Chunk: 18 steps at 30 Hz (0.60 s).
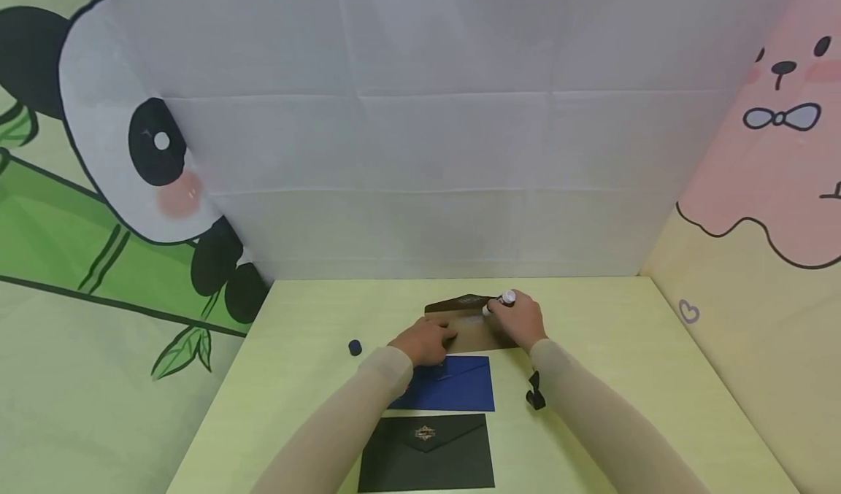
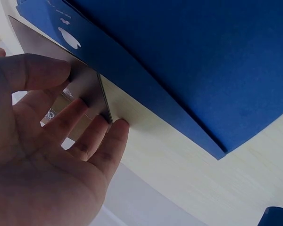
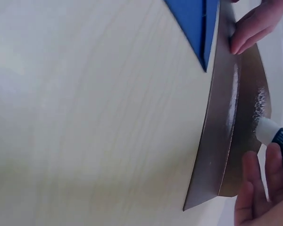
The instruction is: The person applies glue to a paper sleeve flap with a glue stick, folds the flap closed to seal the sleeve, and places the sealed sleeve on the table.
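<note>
A brown envelope [image 1: 469,333] lies at the far side of the table with its flap [image 3: 247,117] folded up and back. My left hand [image 1: 423,341] rests its spread fingertips [image 2: 96,127] on the envelope's left part. In my right hand [image 1: 522,322] I grip a glue stick [image 3: 271,132], its white tip at the flap, where a whitish glue smear [image 3: 259,103] shows. A blue envelope [image 1: 460,384] sits just nearer to me, partly covered by my left wrist.
Nearest me lies a dark green envelope [image 1: 427,461] with a gold emblem. A dark blue cap [image 1: 355,347] stands on the table [image 1: 296,377] to the left. A small black object [image 1: 535,393] shows beside my right forearm. White cloth [image 1: 453,231] hangs behind the table.
</note>
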Each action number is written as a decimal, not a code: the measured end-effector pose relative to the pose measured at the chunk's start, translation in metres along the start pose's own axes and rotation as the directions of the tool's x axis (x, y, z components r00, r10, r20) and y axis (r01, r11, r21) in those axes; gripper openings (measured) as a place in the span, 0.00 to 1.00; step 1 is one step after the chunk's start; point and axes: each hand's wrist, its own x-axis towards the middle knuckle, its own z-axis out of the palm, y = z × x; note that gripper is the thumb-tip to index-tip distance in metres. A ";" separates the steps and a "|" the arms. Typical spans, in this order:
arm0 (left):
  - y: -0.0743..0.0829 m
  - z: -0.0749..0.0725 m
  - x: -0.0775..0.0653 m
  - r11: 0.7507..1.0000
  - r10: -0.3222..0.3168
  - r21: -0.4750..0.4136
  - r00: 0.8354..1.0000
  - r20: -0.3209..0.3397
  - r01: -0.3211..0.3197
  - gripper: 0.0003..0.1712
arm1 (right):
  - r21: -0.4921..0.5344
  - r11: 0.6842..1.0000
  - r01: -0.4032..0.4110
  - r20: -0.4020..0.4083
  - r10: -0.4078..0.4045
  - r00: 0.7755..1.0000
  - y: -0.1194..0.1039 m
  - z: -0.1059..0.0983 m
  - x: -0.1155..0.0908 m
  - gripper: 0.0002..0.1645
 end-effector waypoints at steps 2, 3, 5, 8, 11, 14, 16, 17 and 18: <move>0.000 0.000 0.000 1.000 -0.001 0.002 1.000 -0.002 0.001 0.37 | 0.070 0.997 -0.045 0.034 0.043 0.999 0.002 -0.005 -0.004 0.16; -0.001 0.000 0.000 1.000 0.000 -0.001 1.000 -0.002 0.000 0.37 | 0.107 0.992 -0.071 0.058 0.065 0.996 0.002 -0.007 -0.006 0.16; 0.000 -0.001 -0.001 1.000 0.000 0.004 1.000 -0.001 0.000 0.37 | 0.178 0.976 -0.123 0.119 0.103 0.988 0.004 -0.012 -0.011 0.17; 0.001 -0.003 -0.002 1.000 0.004 0.008 1.000 0.006 -0.005 0.37 | 0.232 0.959 -0.164 0.214 0.114 0.970 0.008 -0.018 -0.018 0.19; 0.002 -0.007 -0.001 1.000 0.014 0.011 0.999 0.029 -0.015 0.37 | 0.233 0.957 -0.171 0.285 0.101 0.953 0.014 -0.021 -0.021 0.21; 0.004 -0.013 0.002 0.999 0.030 -0.041 0.999 0.024 -0.029 0.36 | 0.236 0.957 -0.169 0.318 0.088 0.944 0.019 -0.022 -0.021 0.22; 0.007 -0.017 0.005 0.997 0.024 -0.079 1.000 0.001 -0.024 0.34 | 0.250 0.954 -0.166 0.324 0.079 0.943 0.021 -0.023 -0.020 0.23; 0.008 -0.019 0.007 0.995 0.015 -0.103 1.000 -0.020 -0.017 0.34 | 0.254 0.953 -0.166 0.325 0.078 0.942 0.022 -0.023 -0.020 0.23; 0.009 -0.020 0.010 0.993 0.004 -0.119 0.999 -0.049 -0.010 0.33 | 0.255 0.953 -0.165 0.326 0.076 0.942 0.023 -0.023 -0.019 0.23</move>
